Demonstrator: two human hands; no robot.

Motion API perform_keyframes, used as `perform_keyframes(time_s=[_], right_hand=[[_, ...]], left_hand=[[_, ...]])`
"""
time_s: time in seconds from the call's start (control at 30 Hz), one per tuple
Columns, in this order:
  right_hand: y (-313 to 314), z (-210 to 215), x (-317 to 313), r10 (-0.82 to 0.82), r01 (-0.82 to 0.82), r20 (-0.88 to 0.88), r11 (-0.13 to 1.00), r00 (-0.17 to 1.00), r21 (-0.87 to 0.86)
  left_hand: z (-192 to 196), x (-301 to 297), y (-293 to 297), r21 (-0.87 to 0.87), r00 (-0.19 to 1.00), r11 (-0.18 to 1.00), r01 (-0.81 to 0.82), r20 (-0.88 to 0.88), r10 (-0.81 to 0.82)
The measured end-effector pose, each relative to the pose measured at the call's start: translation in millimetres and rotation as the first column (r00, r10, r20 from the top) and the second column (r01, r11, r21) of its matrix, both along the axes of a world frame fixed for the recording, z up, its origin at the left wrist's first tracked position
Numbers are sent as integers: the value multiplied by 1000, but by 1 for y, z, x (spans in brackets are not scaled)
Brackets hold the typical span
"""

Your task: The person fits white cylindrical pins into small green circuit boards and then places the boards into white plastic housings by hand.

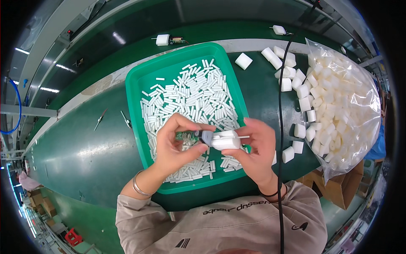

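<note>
Hands meet above the green plastic tray (pixel 139 80): the left hand (pixel 171 146) pinches a small green circuit board (pixel 188 136), the right hand (pixel 253 150) grips a white plastic housing (pixel 225 139). White sticks (pixel 190 93) fill the tray. Rightward, a black cable (pixel 280 106) crosses the dark green worktop (pixel 84 148) beside loose white blocks (pixel 296 80) and a clear bag (pixel 347 106).

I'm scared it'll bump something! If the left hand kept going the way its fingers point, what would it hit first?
Probably the white plastic housing held in the right hand. The left hand points rightward, pinching a small green circuit board whose grey end already meets that housing. Depth is hard to judge here.
</note>
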State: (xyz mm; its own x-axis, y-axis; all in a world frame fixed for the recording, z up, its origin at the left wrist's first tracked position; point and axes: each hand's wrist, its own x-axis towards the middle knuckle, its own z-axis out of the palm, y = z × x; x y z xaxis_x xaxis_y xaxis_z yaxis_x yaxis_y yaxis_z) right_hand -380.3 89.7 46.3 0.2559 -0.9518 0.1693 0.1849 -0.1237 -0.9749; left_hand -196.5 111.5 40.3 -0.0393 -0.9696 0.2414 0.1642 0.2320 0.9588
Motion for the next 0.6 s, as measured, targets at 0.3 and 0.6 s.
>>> perform_keyframes(time_s=[0.3,0.6], right_hand=[[-1,-13,-8,-158,-54,-328,831,931,-553],[-3,-21,-8,-83,-17,-160,840,984,-542]], left_hand=[[1,0,-2,233,982,955,185,-90,-168],[0,-2,2,194,973,955,225,8,-231]])
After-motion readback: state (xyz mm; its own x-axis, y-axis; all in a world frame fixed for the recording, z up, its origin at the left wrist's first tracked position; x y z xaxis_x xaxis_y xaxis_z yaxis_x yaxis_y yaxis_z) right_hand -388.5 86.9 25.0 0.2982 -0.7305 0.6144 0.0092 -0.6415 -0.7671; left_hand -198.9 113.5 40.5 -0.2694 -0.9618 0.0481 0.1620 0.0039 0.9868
